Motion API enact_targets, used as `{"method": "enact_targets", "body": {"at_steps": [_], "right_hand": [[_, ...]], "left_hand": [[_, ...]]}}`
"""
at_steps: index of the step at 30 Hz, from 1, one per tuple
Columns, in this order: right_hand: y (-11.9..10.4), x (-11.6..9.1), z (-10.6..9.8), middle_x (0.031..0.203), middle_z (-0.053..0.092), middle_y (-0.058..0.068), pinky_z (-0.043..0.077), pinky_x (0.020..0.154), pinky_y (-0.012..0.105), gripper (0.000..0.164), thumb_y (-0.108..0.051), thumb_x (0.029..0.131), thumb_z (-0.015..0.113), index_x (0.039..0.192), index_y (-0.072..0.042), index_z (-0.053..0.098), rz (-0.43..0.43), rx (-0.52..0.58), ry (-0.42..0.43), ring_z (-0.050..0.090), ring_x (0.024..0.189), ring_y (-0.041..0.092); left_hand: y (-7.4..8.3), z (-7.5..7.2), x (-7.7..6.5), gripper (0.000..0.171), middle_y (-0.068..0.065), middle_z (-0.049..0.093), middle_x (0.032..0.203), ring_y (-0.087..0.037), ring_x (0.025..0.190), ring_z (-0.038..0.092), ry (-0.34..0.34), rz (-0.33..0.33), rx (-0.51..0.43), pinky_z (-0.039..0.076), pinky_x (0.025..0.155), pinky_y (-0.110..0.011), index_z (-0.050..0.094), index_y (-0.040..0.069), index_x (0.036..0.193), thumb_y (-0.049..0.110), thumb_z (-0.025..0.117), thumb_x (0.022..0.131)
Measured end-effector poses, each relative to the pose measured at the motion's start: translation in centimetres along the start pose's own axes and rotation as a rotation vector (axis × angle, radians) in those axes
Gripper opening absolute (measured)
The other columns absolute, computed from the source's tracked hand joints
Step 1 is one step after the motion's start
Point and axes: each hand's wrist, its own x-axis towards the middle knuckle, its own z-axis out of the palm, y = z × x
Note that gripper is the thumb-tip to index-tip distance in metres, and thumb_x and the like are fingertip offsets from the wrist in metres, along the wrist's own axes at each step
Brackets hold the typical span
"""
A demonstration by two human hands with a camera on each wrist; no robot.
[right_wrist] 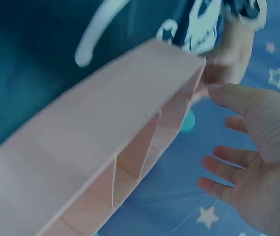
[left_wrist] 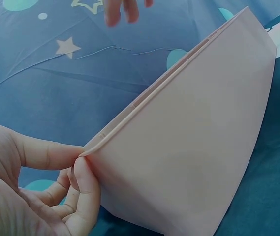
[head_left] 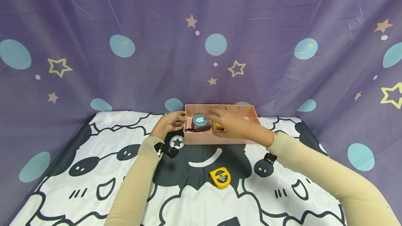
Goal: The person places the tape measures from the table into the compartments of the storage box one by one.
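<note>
A pink divided box [head_left: 220, 138] stands at the back of the cloth. My left hand [head_left: 172, 123] pinches its left end; in the left wrist view, the thumb and fingers of that hand [left_wrist: 46, 172] grip a rim corner of the box [left_wrist: 189, 128]. Over the middle of the box is my right hand [head_left: 230, 123], its fingers spread and holding nothing, as the right wrist view of this hand [right_wrist: 258, 147] confirms. A teal-and-dark tape measure [head_left: 200, 122] lies in the left compartment. Beside it, something yellow [head_left: 219, 126] shows in the neighbouring compartment, mostly hidden by the right hand.
A yellow tape measure [head_left: 220, 178] lies on the patterned black-and-white cloth [head_left: 201, 201], in front of the box. Behind the box hangs a purple curtain [head_left: 157, 44] with stars and dots. Dividers [right_wrist: 114, 182] split the box inside.
</note>
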Motion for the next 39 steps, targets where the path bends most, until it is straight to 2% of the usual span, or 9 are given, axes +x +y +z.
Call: {"method": "enact_targets", "body": {"at_steps": [4,8,14,19,22,25,28,33,39], "right_hand": [[-1.4,-1.2,0.6,0.143,0.054,0.017,0.052,0.105,0.048,0.06,-0.029,0.089,0.08,0.142,-0.013,0.056,-0.067,-0.086,0.04,0.056,0.128,0.033],[-2.5,-2.2,0.9,0.151,0.048,0.016,0.047,0.112,0.051,0.063,-0.035,0.091,0.078,0.145,-0.014,0.053,-0.08,-0.087,0.035,0.049,0.138,0.035],[-3.5,-3.3,1.4,0.158,0.041,0.017,0.043,0.115,0.056,0.064,-0.041,0.095,0.072,0.149,-0.017,0.048,-0.098,-0.078,-0.004,0.042,0.144,0.038],[-3.8,-4.1,2.2,0.16,0.04,0.013,0.037,0.117,0.06,0.065,-0.05,0.098,0.064,0.152,-0.019,0.045,-0.152,-0.093,-0.057,0.04,0.146,0.039],[-4.1,-4.7,2.8,0.161,0.039,0.012,0.034,0.119,0.061,0.067,-0.056,0.098,0.06,0.153,-0.021,0.045,-0.177,-0.103,-0.115,0.039,0.146,0.039],[-4.4,-5.4,3.5,0.163,0.036,0.01,0.032,0.121,0.058,0.067,-0.058,0.099,0.057,0.155,-0.024,0.042,-0.177,-0.098,-0.194,0.038,0.148,0.037],[-4.5,-6.1,4.3,0.163,0.036,0.009,0.033,0.122,0.055,0.068,-0.058,0.099,0.056,0.156,-0.024,0.041,-0.18,-0.077,-0.246,0.037,0.149,0.036],[-4.8,-7.1,5.5,0.158,0.044,0.011,0.042,0.118,0.05,0.067,-0.057,0.099,0.057,0.154,-0.022,0.044,-0.199,-0.033,-0.257,0.046,0.143,0.033],[-5.3,-8.0,6.7,0.156,0.047,0.009,0.044,0.117,0.047,0.07,-0.059,0.098,0.057,0.155,-0.022,0.042,-0.199,-0.019,-0.287,0.048,0.142,0.027]], "left_hand": [[0.4,-0.2,-0.6,0.058,-0.002,0.06,0.09,-0.007,0.07,0.056,-0.014,-0.017,-0.015,0.052,0.064,-0.018,0.035,0.005,0.15,-0.005,0.054,0.096],[1.0,-0.2,-0.4,0.063,0.0,0.056,0.091,-0.006,0.07,0.055,-0.004,-0.017,0.034,0.052,0.064,-0.017,0.029,0.005,0.155,-0.004,0.052,0.097],[2.2,-0.2,-0.1,0.064,0.0,0.053,0.097,-0.005,0.07,0.055,0.013,-0.015,0.129,0.053,0.063,-0.017,0.027,0.006,0.157,-0.003,0.051,0.099],[3.1,0.1,-0.4,0.064,-0.004,0.053,0.113,-0.005,0.075,0.057,0.035,-0.007,0.229,0.053,0.068,-0.018,0.027,0.006,0.159,-0.001,0.05,0.099],[3.4,0.5,-0.6,0.064,-0.007,0.052,0.121,-0.005,0.076,0.057,0.057,-0.009,0.256,0.053,0.067,-0.018,0.029,0.007,0.158,-0.002,0.05,0.099],[3.4,0.6,-0.6,0.064,-0.007,0.054,0.121,-0.005,0.074,0.058,0.066,-0.017,0.247,0.053,0.065,-0.018,0.03,0.007,0.158,-0.003,0.051,0.099],[3.2,0.5,-0.6,0.064,-0.005,0.055,0.113,-0.006,0.074,0.059,0.059,-0.027,0.236,0.055,0.068,-0.019,0.03,0.007,0.158,-0.003,0.052,0.099],[2.7,0.2,-0.4,0.065,-0.001,0.056,0.104,-0.009,0.08,0.058,0.008,-0.052,0.192,0.055,0.071,-0.02,0.029,0.008,0.158,-0.002,0.053,0.099],[2.2,0.0,-0.4,0.066,0.0,0.054,0.1,-0.008,0.079,0.058,-0.015,-0.081,0.168,0.056,0.072,-0.019,0.029,0.008,0.159,-0.002,0.053,0.098]]}}
